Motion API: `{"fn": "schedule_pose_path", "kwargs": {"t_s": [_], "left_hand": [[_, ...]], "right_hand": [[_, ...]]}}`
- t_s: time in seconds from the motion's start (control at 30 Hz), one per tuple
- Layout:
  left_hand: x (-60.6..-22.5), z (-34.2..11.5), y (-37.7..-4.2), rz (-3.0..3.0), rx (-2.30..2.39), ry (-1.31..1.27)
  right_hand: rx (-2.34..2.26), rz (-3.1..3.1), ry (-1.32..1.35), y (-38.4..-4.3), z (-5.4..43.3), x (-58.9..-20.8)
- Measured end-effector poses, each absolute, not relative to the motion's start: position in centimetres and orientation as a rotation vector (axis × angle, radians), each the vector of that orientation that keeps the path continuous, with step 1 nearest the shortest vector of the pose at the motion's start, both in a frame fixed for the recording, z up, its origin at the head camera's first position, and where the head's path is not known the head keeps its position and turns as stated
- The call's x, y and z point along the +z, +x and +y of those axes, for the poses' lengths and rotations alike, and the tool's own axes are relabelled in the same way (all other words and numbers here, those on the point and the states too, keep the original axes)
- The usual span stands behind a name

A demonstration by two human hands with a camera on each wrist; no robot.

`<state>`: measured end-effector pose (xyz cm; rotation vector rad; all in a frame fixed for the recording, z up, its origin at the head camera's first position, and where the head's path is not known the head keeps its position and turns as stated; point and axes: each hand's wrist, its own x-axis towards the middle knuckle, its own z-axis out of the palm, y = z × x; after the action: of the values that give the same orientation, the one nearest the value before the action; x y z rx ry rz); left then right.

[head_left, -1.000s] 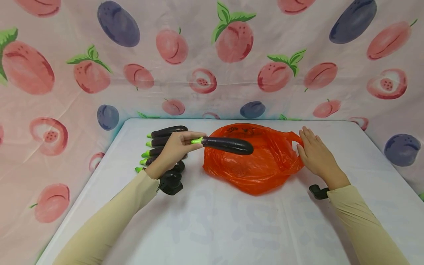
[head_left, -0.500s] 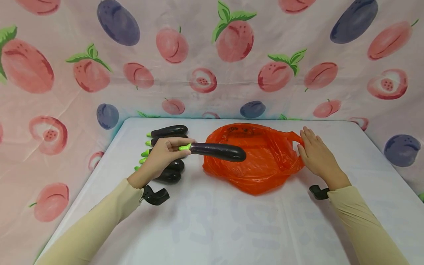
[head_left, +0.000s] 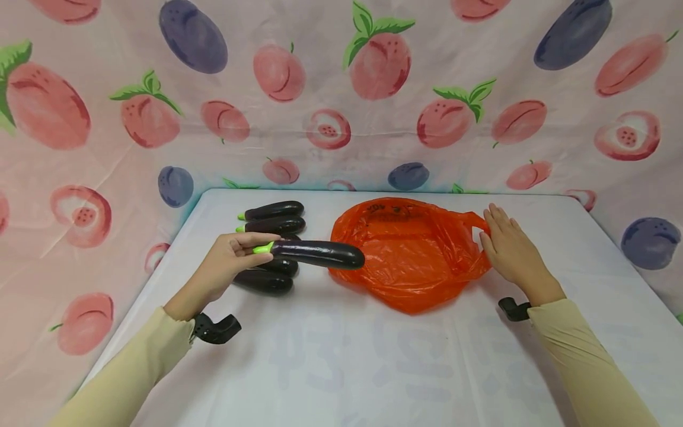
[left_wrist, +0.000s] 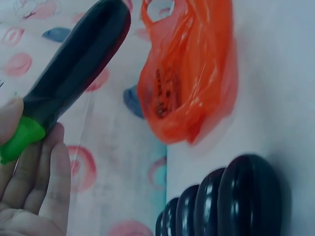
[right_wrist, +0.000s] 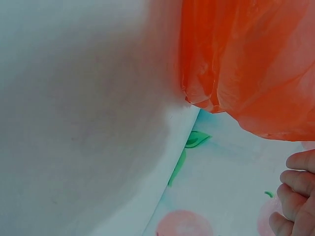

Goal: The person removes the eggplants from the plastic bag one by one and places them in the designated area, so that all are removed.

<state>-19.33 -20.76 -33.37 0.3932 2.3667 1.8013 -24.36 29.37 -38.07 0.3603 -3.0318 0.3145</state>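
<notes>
My left hand point(head_left: 226, 261) pinches an eggplant point(head_left: 318, 254) by its bright green stem end, between thumb and fingers. The dark purple body points right, held above the table, its tip overlapping the near left edge of an orange-red plastic bag point(head_left: 408, 255) in the head view. In the left wrist view the eggplant point(left_wrist: 81, 56) slants upward from the fingertips. My right hand point(head_left: 509, 246) is at the bag's right side, its handle loop held between thumb and fingers, the fingers nearly straight. In the right wrist view only part of those fingers point(right_wrist: 298, 189) shows, below the bag.
Several more eggplants point(head_left: 274, 224) lie in a row on the left of the white table point(head_left: 373, 367), partly hidden by the left hand. A fruit-printed cloth point(head_left: 299, 35) hangs behind. Black wrist mounts point(head_left: 217, 329) stick out by both sleeves.
My left hand has moved left and toward the front with the eggplant, away from over the bag and down a little in the view. The right hand and bag have stayed in place.
</notes>
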Motion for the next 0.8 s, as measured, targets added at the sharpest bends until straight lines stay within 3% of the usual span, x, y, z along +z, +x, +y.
{"fn": "schedule_pose_path", "kwargs": {"t_s": [0.8], "left_hand": [[-34.2, -28.5, -17.0, 2.275, 1.92, 0.51]], "right_hand": [[0.328, -3.058, 0.337, -24.3, 29.4, -38.0]]}}
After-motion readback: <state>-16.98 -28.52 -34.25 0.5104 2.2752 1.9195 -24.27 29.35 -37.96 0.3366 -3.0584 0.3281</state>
